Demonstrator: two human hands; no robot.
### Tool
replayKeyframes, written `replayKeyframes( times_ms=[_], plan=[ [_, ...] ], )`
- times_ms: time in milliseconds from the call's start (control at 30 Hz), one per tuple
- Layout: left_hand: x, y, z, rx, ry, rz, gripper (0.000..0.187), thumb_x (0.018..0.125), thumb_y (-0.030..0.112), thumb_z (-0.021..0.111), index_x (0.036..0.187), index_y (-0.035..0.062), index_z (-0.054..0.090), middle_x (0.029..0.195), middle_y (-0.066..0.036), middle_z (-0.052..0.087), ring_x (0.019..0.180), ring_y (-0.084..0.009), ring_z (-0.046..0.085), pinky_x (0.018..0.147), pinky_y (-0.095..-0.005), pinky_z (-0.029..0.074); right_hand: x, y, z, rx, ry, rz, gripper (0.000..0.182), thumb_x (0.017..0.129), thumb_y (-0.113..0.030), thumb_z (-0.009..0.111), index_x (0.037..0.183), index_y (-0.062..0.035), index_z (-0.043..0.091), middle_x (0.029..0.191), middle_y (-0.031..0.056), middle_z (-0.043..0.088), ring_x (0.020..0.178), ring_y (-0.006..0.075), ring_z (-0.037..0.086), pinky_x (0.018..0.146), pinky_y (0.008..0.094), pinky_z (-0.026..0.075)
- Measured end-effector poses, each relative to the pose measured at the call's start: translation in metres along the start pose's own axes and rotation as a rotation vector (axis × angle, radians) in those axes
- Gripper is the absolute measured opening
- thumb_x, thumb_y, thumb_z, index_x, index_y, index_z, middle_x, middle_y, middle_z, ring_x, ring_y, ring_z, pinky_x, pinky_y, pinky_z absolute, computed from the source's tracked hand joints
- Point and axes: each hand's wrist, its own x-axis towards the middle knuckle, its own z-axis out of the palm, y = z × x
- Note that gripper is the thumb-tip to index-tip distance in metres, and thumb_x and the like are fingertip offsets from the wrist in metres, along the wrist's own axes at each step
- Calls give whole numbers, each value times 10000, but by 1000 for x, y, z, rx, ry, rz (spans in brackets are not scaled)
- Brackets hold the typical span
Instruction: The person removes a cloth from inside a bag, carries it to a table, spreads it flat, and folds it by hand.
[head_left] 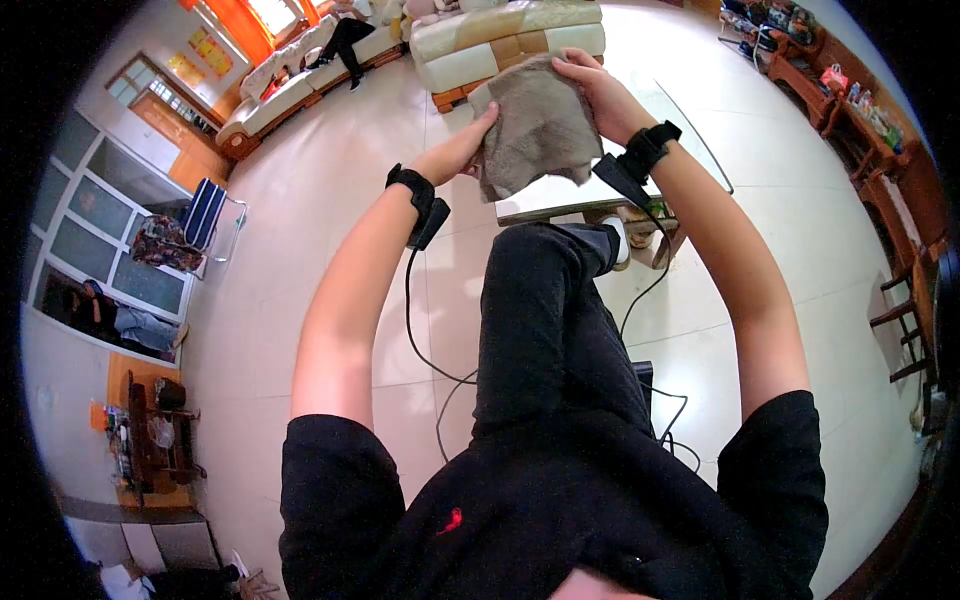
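A grey-brown cloth with a soft, fuzzy surface is stretched between my two hands in the head view. On its left side, my left hand grips the edge, the thumb lying over the front. Up at the top right corner, my right hand pinches the fabric between thumb and fingers. The cloth hangs in the air with a ragged-looking lower edge, in front of a white-topped table. Fingers behind the cloth are partly hidden. Black straps with cabled boxes sit on both wrists.
Black cables run from the wrist boxes past my legs. Ahead stands a cream sofa; another sofa at the back left has a seated person. A folding chair is at left, wooden furniture along the right.
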Motion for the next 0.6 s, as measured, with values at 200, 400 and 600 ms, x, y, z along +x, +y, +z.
replayKeyframes(
  times_ms=[200, 400, 600],
  plan=[
    [5, -19, -2, -86, 92, -24, 975, 752, 822, 160, 1324, 68, 397, 1169, -144, 571, 1021, -252, 568, 871, -388, 443, 8, -29, 33, -134, -167, -36, 352, 875, -318, 589, 1169, -158, 478, 1121, 31, 510, 1066, 173, 482, 898, 321, 402],
    [22, -69, 25, -340, -266, -366, 1006, 787, 778, 78, 1279, -23, 435, 1162, -183, 563, 973, -329, 589, 855, -406, 462, 1, -8, 11, -88, -40, 156, 289, 880, -293, 588, 1129, -183, 491, 1109, 32, 520, 1053, 181, 489, 885, 336, 413],
    [47, -53, 49, -1007, -267, -8, 660, 900, 592, 297, 1333, 100, 378, 1318, -116, 451, 1169, -278, 477, 987, -450, 385, 10, 13, -11, 30, -44, 162, 337, 899, -299, 544, 1195, -167, 453, 1147, 37, 510, 1060, 191, 483, 882, 358, 403]
  ],
)
